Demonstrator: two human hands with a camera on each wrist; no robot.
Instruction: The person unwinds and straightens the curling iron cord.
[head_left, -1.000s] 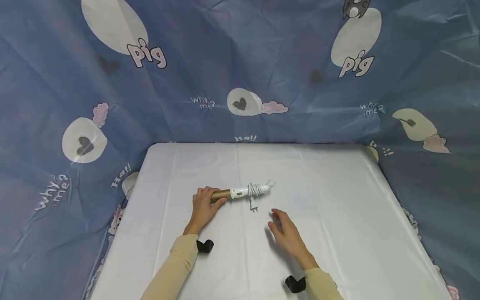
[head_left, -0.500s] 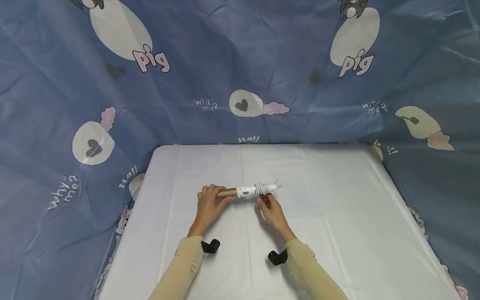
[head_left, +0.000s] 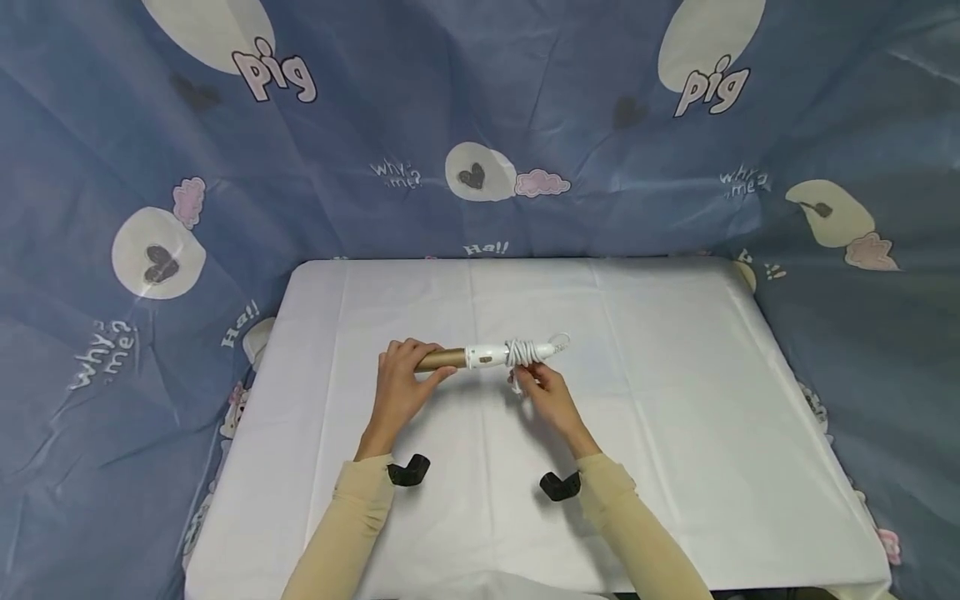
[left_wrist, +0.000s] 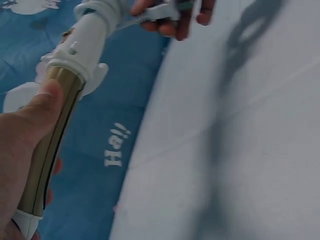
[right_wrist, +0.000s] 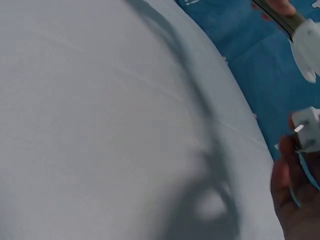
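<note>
A curling iron (head_left: 486, 357) with a gold barrel and a white handle is held roughly level above the white table. My left hand (head_left: 399, 385) grips it by the barrel, the thumb (left_wrist: 46, 102) lying along the gold part in the left wrist view. The white cord (head_left: 520, 353) is wound in several loops round the handle, with a small hanging loop at the handle's end. Just below the winding, my right hand (head_left: 552, 400) pinches the white plug (right_wrist: 306, 127); its metal prongs show in the right wrist view.
The white-covered table (head_left: 667, 433) spreads around both hands. A blue printed cloth (head_left: 360, 217) hangs behind and at both sides. A black mount sits at each wrist, and shadows of the arms fall on the table.
My right hand has come in from the lower right and taken hold of the plug. The curling iron has been raised off the table, still in my left hand. The head view has shifted slightly.
</note>
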